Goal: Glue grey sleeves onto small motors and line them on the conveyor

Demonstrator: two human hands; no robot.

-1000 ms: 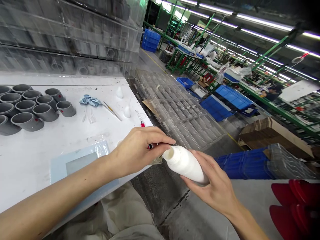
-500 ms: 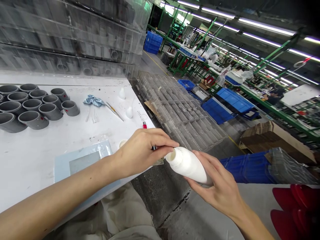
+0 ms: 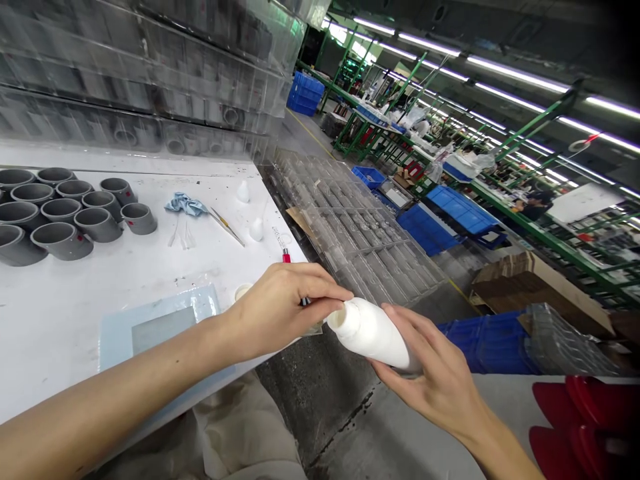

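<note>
A white bottle (image 3: 373,330) lies tilted in my right hand (image 3: 435,367), its uncapped mouth facing left. The fingers and thumb of that hand wrap the bottle's lower half. My left hand (image 3: 285,307) is closed in a pinch at the bottle's neck, fingertips by the rim; whatever lies between them is hidden. Partly behind the left wrist is a small round white lid or pot (image 3: 243,291) on the table. A red-handled tool (image 3: 286,255) sits at the table's edge just beyond that hand.
On the white table (image 3: 60,300) stand several grey cups (image 3: 63,241), a blue cloth (image 3: 186,204), tweezers (image 3: 227,227), two small white droppers (image 3: 257,229) and a light blue sheet (image 3: 117,333). Clear trays (image 3: 360,220) are stacked beyond. Red pieces (image 3: 560,433) lie at lower right.
Both hands and the bottle have shifted very slightly left in view as the camera turned a little. The grips look the same.
</note>
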